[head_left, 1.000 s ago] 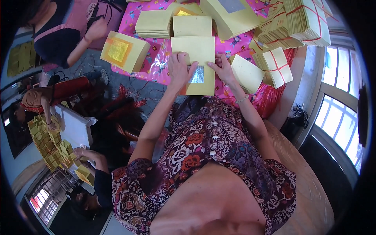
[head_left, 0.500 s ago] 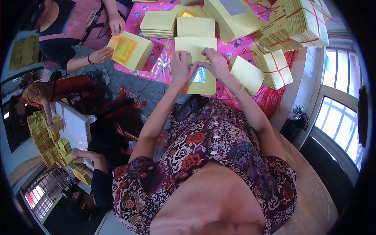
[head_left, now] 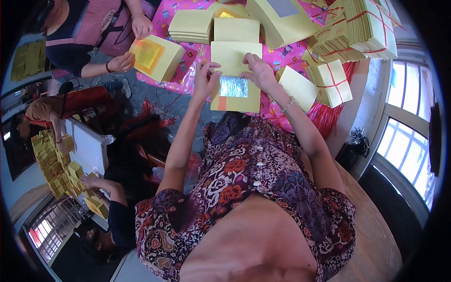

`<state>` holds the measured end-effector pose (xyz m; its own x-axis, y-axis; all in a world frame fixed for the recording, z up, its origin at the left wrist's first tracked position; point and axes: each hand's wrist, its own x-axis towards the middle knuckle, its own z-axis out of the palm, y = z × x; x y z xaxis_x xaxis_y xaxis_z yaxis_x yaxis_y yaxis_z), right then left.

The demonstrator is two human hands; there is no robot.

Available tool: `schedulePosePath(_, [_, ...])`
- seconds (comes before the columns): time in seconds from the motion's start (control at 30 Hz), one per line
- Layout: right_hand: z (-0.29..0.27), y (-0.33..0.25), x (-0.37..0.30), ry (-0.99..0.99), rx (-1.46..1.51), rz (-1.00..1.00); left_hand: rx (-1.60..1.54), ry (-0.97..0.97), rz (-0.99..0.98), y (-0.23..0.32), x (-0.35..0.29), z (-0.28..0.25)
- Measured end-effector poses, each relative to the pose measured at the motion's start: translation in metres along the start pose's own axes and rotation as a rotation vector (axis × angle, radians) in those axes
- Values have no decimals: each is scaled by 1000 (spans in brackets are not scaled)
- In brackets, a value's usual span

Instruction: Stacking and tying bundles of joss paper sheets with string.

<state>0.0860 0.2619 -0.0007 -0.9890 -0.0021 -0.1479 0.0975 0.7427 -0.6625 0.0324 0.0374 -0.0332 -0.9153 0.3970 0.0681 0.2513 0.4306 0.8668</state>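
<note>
- A person's left hand (head_left: 205,81) and right hand (head_left: 258,71) both rest on a stack of yellow paper sheets (head_left: 233,89) whose top sheet carries a silver foil square (head_left: 233,86) and an orange strip along its left edge.
- The left hand's fingers are pinched on the left edge of a plain yellow sheet (head_left: 232,57) lying over the far part of the stack; the right hand's fingers press down on that sheet's right edge, bent, not closed into a fist.
- The stack lies at the near edge of a table covered with a pink patterned cloth (head_left: 197,58), directly in front of the person.
- Just right of the right wrist lies a loose yellow sheet (head_left: 297,87); beyond it stand tied bundles (head_left: 331,82) bound with red string.
- Across the table, to the left, another person's hands (head_left: 123,62) hold a stack with a gold foil square (head_left: 148,55).
</note>
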Motion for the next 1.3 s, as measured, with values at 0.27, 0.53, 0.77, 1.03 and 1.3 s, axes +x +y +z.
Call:
schedulePosePath(0.27, [4,2,-3,71,12,-65,-273,-117,-39,-26,7,-8])
schedulePosePath(0.53, [-5,18,-18,187,211,-173,-460,-246,-248,-27,7,-17])
schedulePosePath(0.77, [-3,30,-21,180,240,-183,-495,-253,-228,-32,8,-15])
schedulePosePath(1.03, [-12,25,-23,165,-35,-300,-530,-257,-291,-30,8,-17])
schedulePosePath(1.3, [-14,24,-14,203,-478,-447,-372,169,-239,-15,4,-3])
